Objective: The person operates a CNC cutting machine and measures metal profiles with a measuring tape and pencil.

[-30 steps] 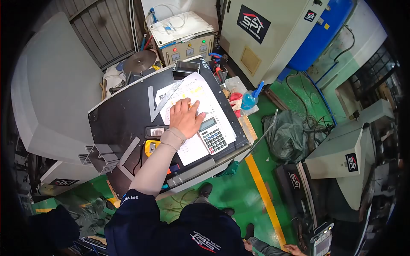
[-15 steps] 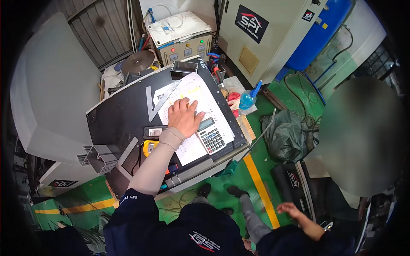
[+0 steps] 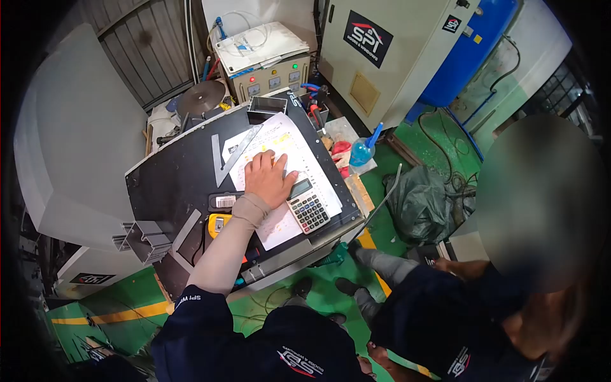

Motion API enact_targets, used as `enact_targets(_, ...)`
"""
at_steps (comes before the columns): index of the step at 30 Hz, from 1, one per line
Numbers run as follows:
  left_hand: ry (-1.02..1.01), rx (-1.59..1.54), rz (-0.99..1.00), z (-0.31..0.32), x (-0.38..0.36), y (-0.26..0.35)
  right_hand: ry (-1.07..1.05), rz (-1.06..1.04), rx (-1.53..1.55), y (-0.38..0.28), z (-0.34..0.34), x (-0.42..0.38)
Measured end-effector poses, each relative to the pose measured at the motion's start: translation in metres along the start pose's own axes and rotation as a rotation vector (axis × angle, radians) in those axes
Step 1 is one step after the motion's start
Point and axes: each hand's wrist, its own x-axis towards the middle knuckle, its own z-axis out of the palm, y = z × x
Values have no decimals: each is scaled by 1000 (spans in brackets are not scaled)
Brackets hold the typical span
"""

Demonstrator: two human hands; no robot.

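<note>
A black table (image 3: 172,184) is seen from above, set on a green floor (image 3: 445,137) among grey cabinets. A large white sheet (image 3: 299,159) is laid across the right half of the table; it is printed in rows, with some lines marked yellow, and its lower corner reaches the table's near edge. The left hand (image 3: 267,178) is pressed flat on the sheet, palm down, fingers spread a little and holding nothing; its forearm is covered by a beige sleeve. The right hand cannot be made out.

A calculator (image 3: 307,205) is lying on the sheet just right of the hand, touching its edge, with a grey display above rows of keys. A metal square (image 3: 232,156) is laid at the sheet's upper left, partly over it. A yellow tape measure (image 3: 216,224) is placed beside the forearm, below a black device with a white label (image 3: 224,201).

An open grey tray (image 3: 266,105) is set at the table's far edge; its contents cannot be told. A blue spray bottle (image 3: 363,151) is standing off the table to the right. A co-worker in dark blue (image 3: 445,318) is close by at lower right.
</note>
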Motion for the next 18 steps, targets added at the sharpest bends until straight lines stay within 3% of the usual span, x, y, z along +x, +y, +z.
enact_targets(6, -5, 31, -2, 4, 0, -1, 159, -45, 47, 42, 21, 0)
enact_targets(11, -15, 29, -10, -5, 0, 4, 53, -6, -10, 100, 34, -10)
enact_targets(18, -9, 12, -3, -6, 1, 6, -8, -66, -120, 116, 28, -4)
